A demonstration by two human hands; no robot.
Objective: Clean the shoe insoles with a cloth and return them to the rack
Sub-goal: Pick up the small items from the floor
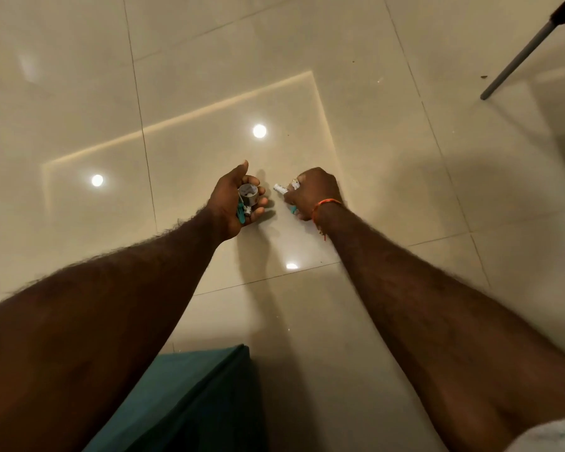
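No insole, cloth or rack shows in the head view. Both my arms reach out over a glossy cream tiled floor (356, 93). My left hand (232, 203) is palm-up with the thumb raised, its fingers curled round a small grey ring-shaped roll (248, 191) and a teal-and-white piece (242, 214). My right hand (312, 190), an orange thread round its wrist, is curled knuckles-up and grips a small white tube-like piece (280, 188). A teal bit (293, 209) pokes out under that hand. What these small pieces are I cannot tell.
Teal fabric (190, 396) fills the bottom centre, close under me. A grey metal leg with a black upper part (519, 57) slants across the top right corner. Something white (561, 435) shows at the bottom right corner. Ceiling lights reflect in the tiles.
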